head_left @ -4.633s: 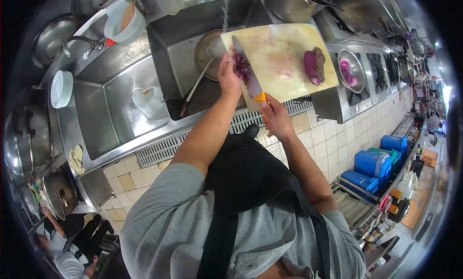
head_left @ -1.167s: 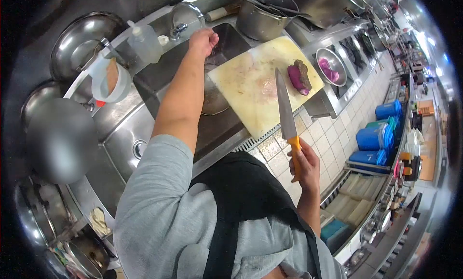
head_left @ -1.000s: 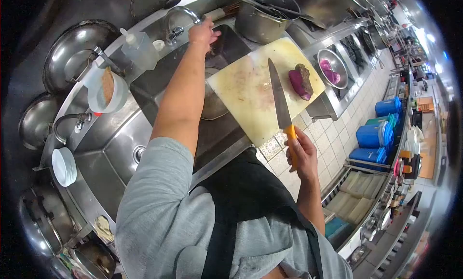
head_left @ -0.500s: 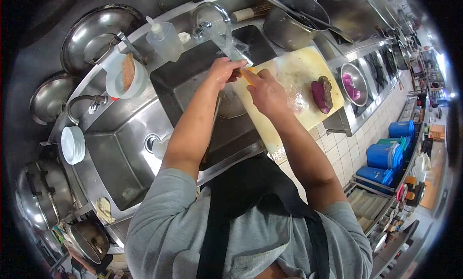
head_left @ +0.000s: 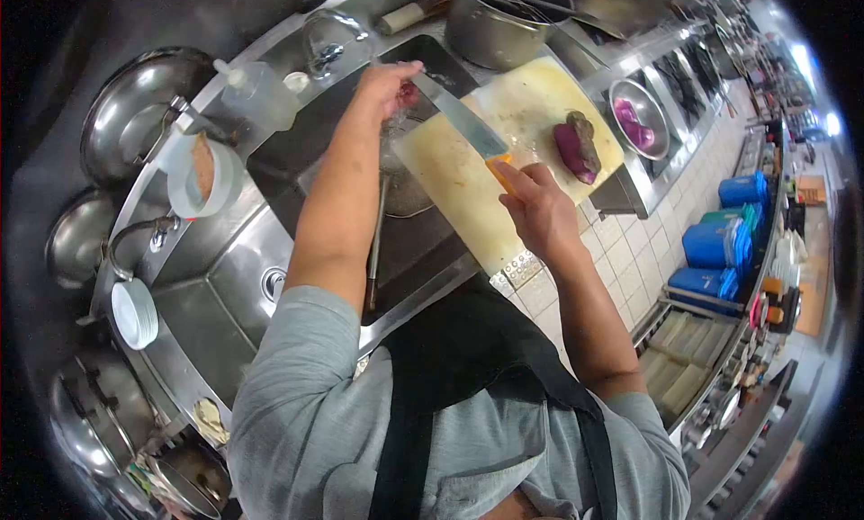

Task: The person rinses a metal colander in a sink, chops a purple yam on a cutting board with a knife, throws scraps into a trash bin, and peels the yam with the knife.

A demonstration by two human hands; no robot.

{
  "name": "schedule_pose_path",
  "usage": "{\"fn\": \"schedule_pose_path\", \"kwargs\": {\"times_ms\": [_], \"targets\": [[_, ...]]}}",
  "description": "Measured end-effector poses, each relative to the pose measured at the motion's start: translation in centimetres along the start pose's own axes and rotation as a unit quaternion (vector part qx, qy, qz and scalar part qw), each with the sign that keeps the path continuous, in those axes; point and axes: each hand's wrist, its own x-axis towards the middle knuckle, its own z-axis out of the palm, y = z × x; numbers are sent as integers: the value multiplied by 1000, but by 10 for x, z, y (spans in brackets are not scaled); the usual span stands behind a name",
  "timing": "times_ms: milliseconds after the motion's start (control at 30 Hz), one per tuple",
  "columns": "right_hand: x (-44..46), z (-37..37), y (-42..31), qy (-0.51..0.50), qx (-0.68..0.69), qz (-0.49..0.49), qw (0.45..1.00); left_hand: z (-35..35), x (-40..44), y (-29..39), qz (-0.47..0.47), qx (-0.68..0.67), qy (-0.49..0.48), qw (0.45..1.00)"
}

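My right hand (head_left: 538, 205) grips the orange handle of a large kitchen knife (head_left: 463, 120), its broad blade pointing up and left over the cutting board (head_left: 450, 174). My left hand (head_left: 382, 88) is over the sink near the running tap, with its fingers curled round a small dark-red thing (head_left: 409, 94) that is mostly hidden. The blade's tip is close beside that hand. A purple sweet potato (head_left: 571, 149), partly peeled with brown skin along one side, lies toward the board's right end.
A steel bowl (head_left: 639, 120) with purple pieces stands right of the board. A large pot (head_left: 490, 39) sits behind it. A squeeze bottle (head_left: 259, 95) and white bowls (head_left: 205, 178) flank the sinks. Blue bins (head_left: 711, 246) stand on the floor at right.
The knife has come away from my left hand, drawn back right and down over the board by my right hand. My left hand has shifted left and up, and the whole view has shifted slightly.
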Motion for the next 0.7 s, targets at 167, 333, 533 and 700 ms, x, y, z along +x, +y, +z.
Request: {"fn": "schedule_pose_path", "kwargs": {"times_ms": [167,333,533,700], "targets": [[-60,-11,31,35,108,69,991,-22,34,8,77,-78,-15,994],[-122,-22,56,68,270,169,946,-24,26,-7,112,152,75,979],[-167,-28,79,193,364,252,876,58,27,-50,164,258,-2,952],[-179,-27,106,230,403,289,837,192,-7,-62,112,279,-134,944]]}}
